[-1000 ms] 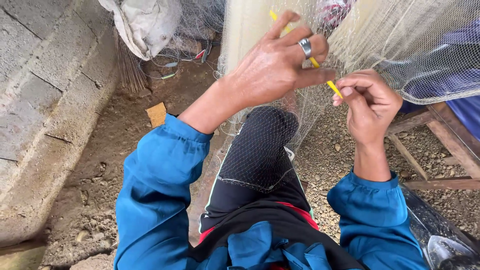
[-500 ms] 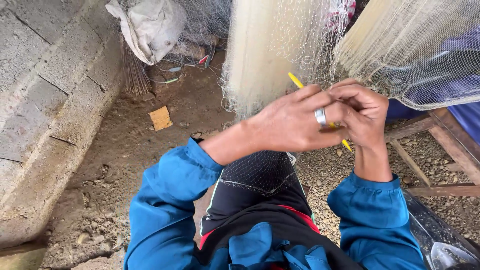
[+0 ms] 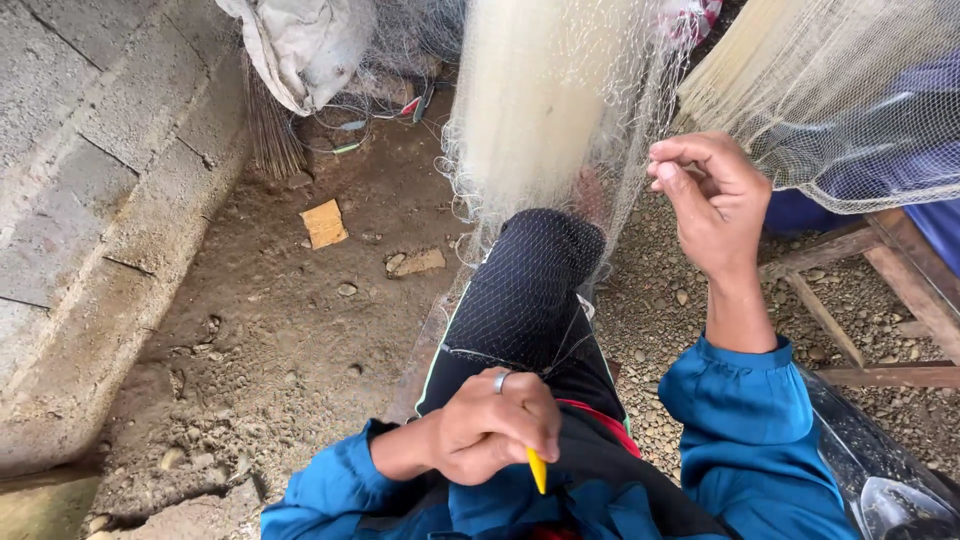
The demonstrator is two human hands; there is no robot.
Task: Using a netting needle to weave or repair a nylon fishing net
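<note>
My left hand (image 3: 490, 428), with a ring on one finger, is low over my lap and closed around a yellow netting needle (image 3: 537, 470) whose tip pokes out below the fist. My right hand (image 3: 712, 200) is raised at the right and pinches the pale fishing net (image 3: 545, 105) between thumb and fingertips. The net hangs in a thick whitish bundle in front of me and drapes over my black-clad knee (image 3: 540, 280). Both arms wear blue sleeves.
A grey block wall (image 3: 90, 190) runs along the left. Dirt and gravel ground holds a cardboard scrap (image 3: 324, 222) and a stone (image 3: 416, 262). A white sack (image 3: 300, 45) lies at the top. Wooden beams (image 3: 850, 300) and more net (image 3: 860, 100) fill the right.
My left hand has come down from the net to my lap, carrying the yellow needle with it. My right hand has stayed up at the net.
</note>
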